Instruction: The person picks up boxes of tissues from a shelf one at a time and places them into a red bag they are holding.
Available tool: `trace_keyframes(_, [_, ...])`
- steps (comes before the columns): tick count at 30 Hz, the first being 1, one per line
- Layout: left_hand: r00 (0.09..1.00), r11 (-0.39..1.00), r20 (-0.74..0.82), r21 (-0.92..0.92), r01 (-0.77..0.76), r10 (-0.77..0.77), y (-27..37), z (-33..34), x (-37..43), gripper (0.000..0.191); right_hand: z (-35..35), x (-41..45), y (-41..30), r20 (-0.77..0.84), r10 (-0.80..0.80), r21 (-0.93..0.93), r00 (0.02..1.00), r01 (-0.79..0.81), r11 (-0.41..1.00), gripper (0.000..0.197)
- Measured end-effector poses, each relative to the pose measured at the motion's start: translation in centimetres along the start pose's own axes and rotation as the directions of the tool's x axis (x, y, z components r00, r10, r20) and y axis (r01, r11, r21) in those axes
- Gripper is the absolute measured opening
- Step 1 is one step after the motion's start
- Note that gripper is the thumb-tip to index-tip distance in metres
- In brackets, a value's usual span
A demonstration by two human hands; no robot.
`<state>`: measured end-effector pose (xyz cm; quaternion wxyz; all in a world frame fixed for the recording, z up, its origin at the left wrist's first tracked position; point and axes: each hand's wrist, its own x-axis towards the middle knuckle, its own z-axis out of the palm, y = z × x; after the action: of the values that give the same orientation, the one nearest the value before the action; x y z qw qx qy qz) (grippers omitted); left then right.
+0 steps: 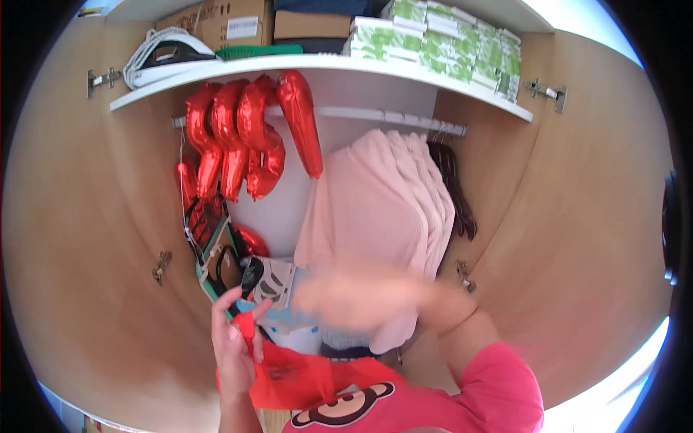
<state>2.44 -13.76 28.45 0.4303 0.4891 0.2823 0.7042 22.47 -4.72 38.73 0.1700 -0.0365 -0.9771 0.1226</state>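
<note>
My left hand (233,338) grips a narrow, strap-like end of a red fabric piece (292,379), with the index finger and thumb side raised. The fabric hangs across in front of my body; whether it is a bag is hard to tell. My right hand (352,297) reaches across from the right, smeared by motion, so its fingers cannot be made out. Behind it in the view hang pink knit garments (373,200) on a white rail (352,112). To their left, red foil balloons (252,135) shaped like digits or letters dangle from the rail.
On the white shelf (325,62) sit a clothes iron (168,57), cardboard boxes (216,24), a green plastic basket (260,51) and several green-white packs (433,46). Dark hangers (455,189) hang right. Below stand bags and a blue-white package (276,281). Wooden doors (590,216) flank the wardrobe.
</note>
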Motion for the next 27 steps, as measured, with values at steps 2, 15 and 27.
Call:
trace_keyframes(2, [0.998, 1.0, 0.06, -0.027, 0.013, -0.012, 1.0, 0.6, 0.5, 0.067, 9.7, -0.8, -0.3, 0.287, 0.064, 0.409, 0.956, -0.183, 0.894, 0.018])
trace_keyframes(15, [0.73, 0.98, 0.684, -0.145, 0.134, 0.002, 3.2, -2.6, -2.3, 0.095, 27.6, -10.4, 2.4, 0.398, 0.494, 0.691, 0.773, -0.607, 0.392, 0.021])
trace_keyframes(27, [0.768, 0.95, 0.638, -0.269, 0.157, 0.053, 1.7, -2.0, -3.3, 0.092, 26.6, -20.8, 1.5, 0.502, 0.739, 0.358, 0.449, -0.886, 0.295, 0.023])
